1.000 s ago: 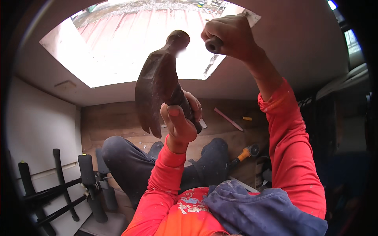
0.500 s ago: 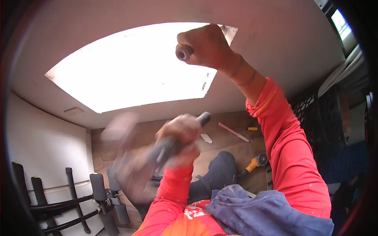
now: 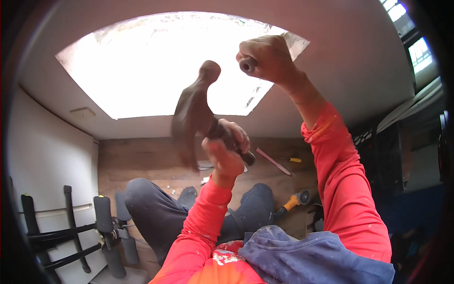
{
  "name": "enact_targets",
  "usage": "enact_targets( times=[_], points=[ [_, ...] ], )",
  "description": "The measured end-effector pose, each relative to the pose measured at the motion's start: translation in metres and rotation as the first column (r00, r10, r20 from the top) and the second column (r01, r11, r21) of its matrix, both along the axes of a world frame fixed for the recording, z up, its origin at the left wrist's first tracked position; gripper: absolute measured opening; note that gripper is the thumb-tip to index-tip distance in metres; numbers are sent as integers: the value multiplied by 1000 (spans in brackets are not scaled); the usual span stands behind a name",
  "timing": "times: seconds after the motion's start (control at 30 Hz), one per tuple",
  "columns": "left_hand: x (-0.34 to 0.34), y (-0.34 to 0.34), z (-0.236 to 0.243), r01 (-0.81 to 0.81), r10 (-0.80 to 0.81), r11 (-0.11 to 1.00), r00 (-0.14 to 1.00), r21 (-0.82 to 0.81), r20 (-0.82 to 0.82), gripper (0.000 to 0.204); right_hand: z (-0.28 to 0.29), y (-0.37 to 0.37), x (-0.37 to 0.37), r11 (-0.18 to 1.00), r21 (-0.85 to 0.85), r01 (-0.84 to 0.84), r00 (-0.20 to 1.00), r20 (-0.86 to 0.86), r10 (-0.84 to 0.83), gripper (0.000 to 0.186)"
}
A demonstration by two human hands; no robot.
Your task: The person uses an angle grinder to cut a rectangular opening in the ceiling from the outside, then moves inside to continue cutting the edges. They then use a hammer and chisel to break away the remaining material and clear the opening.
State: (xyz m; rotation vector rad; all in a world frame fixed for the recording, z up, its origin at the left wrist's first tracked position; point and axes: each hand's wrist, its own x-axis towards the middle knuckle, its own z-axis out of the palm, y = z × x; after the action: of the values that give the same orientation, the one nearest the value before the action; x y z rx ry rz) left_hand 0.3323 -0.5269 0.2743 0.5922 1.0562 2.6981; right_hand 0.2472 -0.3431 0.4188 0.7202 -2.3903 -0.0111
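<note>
My left hand (image 3: 224, 158) is closed round the dark handle of a claw hammer (image 3: 191, 106). The hammer is raised in front of me, slightly blurred, its face up toward the bright wall opening (image 3: 156, 71) and its claw pointing down. Farther right and higher, my right hand (image 3: 272, 57) makes a fist round a dark round rod (image 3: 247, 65). Only the rod's butt end shows, pointing back toward me; its far end is hidden behind the hand. The hammer head and the rod are apart. Behind the right fist lies the opening's rough right edge.
On the wooden floor (image 3: 142, 156) lie a pink strip (image 3: 273, 162), a yellow-handled screwdriver (image 3: 294, 160) and a yellow-and-black power tool (image 3: 295, 200). Padded exercise equipment (image 3: 104, 213) stands at the left beside a white cabinet (image 3: 54, 156). A black perforated crate-like thing (image 3: 363, 137) is at right.
The hammer has swung up and away from low on the left, where it was a blur. My right fist with the rod sits slightly farther right in the view, which has shifted.
</note>
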Motion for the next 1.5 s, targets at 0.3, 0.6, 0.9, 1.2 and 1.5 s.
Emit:
enact_targets(
  times=[0.3,0.6,0.9,1.2,1.5],
  points=[
    [17,-35,-1,7,-8,998,1000,-69,-10,102,3,-4,46,997,44,-58,993,-105,63,24],
    [37,-26,2,-146,201,973,918,178,-343,87,1,-1,44,997,28,-76,995,-70,78,22],
    [28,-2,-8,-90,163,981,862,171,-480,78,3,7,31,994,-97,-50,999,8,51,18],
    [26,-3,-14,-46,36,997,987,-65,-154,87,-6,-4,25,1000,-7,-24,999,-26,24,24],
    [33,-26,3,-147,116,980,971,-137,-210,95,5,0,45,998,-5,-69,996,-57,68,24]
  ],
)
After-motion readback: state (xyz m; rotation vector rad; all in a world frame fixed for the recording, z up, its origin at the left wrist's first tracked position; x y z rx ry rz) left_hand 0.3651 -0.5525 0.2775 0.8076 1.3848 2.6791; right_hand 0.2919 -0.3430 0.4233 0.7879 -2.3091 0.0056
